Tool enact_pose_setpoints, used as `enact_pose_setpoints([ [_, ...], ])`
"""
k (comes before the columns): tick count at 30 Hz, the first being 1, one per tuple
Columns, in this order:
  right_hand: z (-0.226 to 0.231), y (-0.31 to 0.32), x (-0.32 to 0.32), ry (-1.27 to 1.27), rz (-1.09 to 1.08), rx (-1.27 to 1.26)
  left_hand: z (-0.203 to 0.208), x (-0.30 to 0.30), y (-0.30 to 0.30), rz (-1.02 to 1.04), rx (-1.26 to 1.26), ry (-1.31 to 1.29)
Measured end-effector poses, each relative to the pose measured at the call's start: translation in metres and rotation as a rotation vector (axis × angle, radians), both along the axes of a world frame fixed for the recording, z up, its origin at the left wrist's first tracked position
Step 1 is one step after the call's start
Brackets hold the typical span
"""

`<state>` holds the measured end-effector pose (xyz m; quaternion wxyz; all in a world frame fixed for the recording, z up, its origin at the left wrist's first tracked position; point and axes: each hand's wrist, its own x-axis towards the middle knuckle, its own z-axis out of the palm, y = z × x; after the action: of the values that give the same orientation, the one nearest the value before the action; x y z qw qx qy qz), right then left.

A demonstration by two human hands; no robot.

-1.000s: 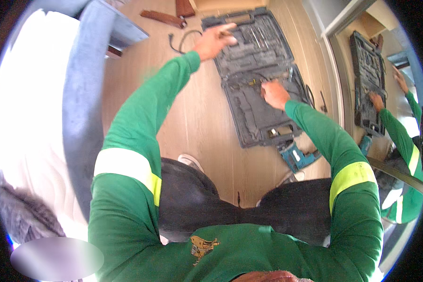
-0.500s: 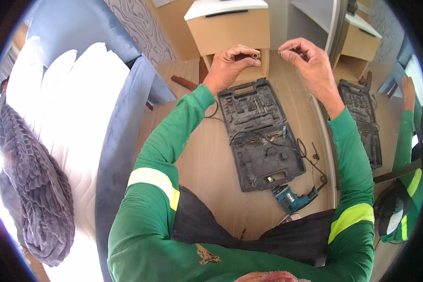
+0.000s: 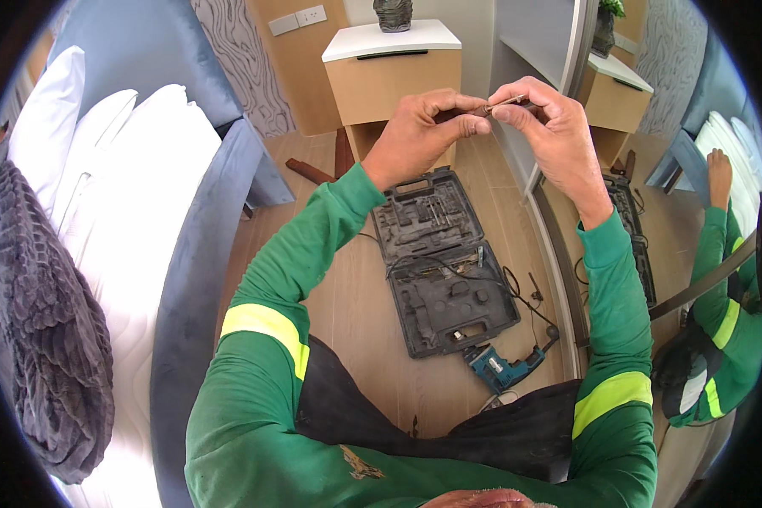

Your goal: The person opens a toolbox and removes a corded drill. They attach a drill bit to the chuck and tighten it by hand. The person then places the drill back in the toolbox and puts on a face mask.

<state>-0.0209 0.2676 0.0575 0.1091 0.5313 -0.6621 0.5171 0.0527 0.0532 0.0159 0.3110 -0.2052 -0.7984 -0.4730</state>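
Both hands are raised above the floor, fingertips meeting; the left hand [image 3: 440, 127] is pinched, thumb and index finger closed on a small dark piece [image 3: 487, 110], while the right hand [image 3: 550, 123] grips a slim metallic piece [image 3: 509, 101] – its tip angled up and to the right (whether the two pieces are joined, the fingers hide). Below them a black tool case [image 3: 421, 332] lies open on the wood-look floor [image 3: 347, 292]; slim bits [image 3: 438, 211] sit in its far half, and a cord [image 3: 516, 286] loops across and beside it. A teal power drill [image 3: 501, 369] lies just beside the case's near end, close to the person's knees; beyond the hands stands a white-topped nightstand [image 3: 396, 83] – and to the left is a bed with a blue upholstered frame [image 3: 196, 296].
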Motion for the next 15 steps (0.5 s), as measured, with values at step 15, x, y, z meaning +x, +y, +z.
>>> enact_pose_setpoints([
  [15,-0.016,-0.017,-0.004,-0.013,-0.027,-0.042,0.006,0.007,-0.002,0.181,-0.199,0.304],
])
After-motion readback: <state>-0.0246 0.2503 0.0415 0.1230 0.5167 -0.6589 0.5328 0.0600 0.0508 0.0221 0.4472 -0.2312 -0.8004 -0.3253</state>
